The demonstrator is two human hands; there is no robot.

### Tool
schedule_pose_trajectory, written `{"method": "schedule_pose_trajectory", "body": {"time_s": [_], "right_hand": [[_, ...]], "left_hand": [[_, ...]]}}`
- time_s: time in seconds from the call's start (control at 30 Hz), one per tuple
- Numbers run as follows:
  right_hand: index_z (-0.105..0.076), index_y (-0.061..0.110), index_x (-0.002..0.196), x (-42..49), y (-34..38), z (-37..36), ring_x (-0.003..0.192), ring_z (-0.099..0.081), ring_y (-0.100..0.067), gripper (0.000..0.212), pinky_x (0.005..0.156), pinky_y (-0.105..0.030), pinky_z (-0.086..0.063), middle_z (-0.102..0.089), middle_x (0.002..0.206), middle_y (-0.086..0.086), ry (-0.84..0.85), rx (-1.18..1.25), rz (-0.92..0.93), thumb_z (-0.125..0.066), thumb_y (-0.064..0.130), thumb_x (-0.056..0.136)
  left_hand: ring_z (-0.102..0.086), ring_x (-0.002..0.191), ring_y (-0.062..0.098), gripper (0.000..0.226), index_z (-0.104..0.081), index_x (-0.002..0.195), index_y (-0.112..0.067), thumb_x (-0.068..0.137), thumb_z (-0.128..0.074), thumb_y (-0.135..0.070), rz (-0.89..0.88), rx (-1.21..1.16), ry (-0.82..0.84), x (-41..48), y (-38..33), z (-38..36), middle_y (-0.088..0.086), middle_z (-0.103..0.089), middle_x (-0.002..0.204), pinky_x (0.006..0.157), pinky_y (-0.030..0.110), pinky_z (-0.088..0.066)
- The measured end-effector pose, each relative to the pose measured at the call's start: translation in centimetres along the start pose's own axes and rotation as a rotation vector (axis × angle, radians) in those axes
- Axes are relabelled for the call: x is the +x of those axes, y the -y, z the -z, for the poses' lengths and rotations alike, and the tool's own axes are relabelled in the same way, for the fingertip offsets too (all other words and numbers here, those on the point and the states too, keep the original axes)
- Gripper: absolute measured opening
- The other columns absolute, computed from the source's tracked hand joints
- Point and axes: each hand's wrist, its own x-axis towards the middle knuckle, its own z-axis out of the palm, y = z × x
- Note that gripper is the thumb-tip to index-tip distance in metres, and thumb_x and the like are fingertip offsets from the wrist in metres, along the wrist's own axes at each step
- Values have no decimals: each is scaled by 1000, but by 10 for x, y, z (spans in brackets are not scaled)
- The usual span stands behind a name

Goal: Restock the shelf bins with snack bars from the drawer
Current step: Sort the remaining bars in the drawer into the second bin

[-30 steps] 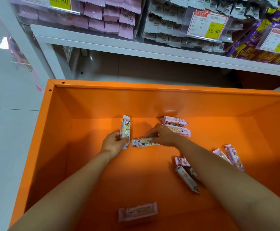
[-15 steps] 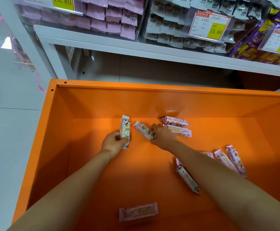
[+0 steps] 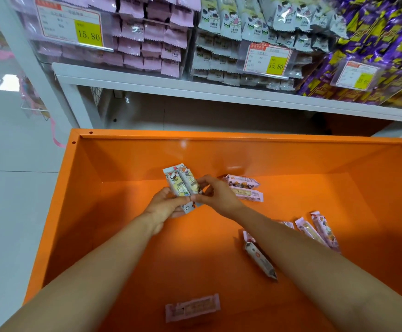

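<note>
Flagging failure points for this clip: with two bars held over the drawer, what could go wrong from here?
1. The two grey bars are held only by their lower ends between the left hand and the right hand; one could slip and drop into the orange drawer.
2. Pink bars lie in the same drawer, and the shelf has a pink bin beside a grey bin, so a mix-up seems possible.

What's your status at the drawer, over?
Left hand grips grey bars, two together. Right hand pinches the same pair. Pink bars loose in drawer. Nothing blocking.
</note>
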Motion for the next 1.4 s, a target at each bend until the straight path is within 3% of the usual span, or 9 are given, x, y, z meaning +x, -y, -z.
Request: {"method": "schedule_pose_trajectory", "body": {"time_s": [0.13,0.23,0.37,0.5,0.7,0.87,1.13,1.3,1.4], "right_hand": [[-57,13,123,-7,9,13,71,-53,-7,44,62,-18,-46,-58,97,5,-50,32,-4,-76,27,85],[-57,10,123,-11,16,22,68,-52,-5,40,60,-19,-45,-58,98,2,-97,6,11,-73,21,88],[-60,11,122,-11,22,38,73,-58,-13,36,72,-40,-54,-61,104,-2,-210,-41,31,-70,13,87],[-61,14,127,-10,23,42,88,-53,-9,41,78,-24,-47,-62,118,-6,-165,-161,109,-70,14,87],[-62,17,129,-8,23,37,102,-48,-8,38,80,-21,-38,-61,124,-1,4,-230,152,-68,22,91],[-58,19,133,-9,23,35,105,-50,-12,41,85,-24,-42,-57,120,0,-8,-197,125,-66,19,93],[-58,22,135,-11,42,32,94,-50,-8,40,80,-17,-42,-55,110,-5,-8,-22,145,-63,23,95],[-49,19,139,-17,51,37,113,-49,-10,72,96,-27,-46,-48,124,3,31,20,89,-83,32,76],[-50,17,134,-19,61,44,114,-49,-14,70,97,-32,-46,-50,122,2,-66,-68,160,-84,28,74]], "left_hand": [[-69,102,33,39,-57,117,-13,83,-74,-6,-6,-68,44,-14,-15,-6,15,-71,110,83,37,-58],[-69,83,27,31,-57,113,-12,86,-67,0,-7,-30,32,-20,-23,-11,12,-70,99,67,31,-60],[-57,49,11,24,-57,108,-13,87,-63,-2,-60,455,-8,-31,-32,-3,4,-61,73,44,18,-44],[-55,60,11,32,-58,112,-14,84,-70,-7,-49,621,7,-37,-41,12,1,-61,80,50,18,-42],[-58,72,14,18,-61,102,-12,87,-69,-8,-99,340,-110,-36,-44,20,8,-66,90,66,24,-46],[-71,90,30,46,-44,121,-3,87,-72,-12,-10,-54,-183,-37,-42,22,21,-69,103,90,42,-56],[-69,98,38,46,-42,122,0,88,-71,-14,16,-214,-177,-45,-58,7,25,-67,105,74,41,-60],[-67,90,35,28,-41,94,-9,90,-68,-13,-23,-206,-198,-54,-74,-3,20,-66,94,83,43,-58],[-68,88,32,33,-46,107,-3,89,-70,-15,-61,-221,-187,-60,-85,-10,21,-68,96,83,42,-59]]}}
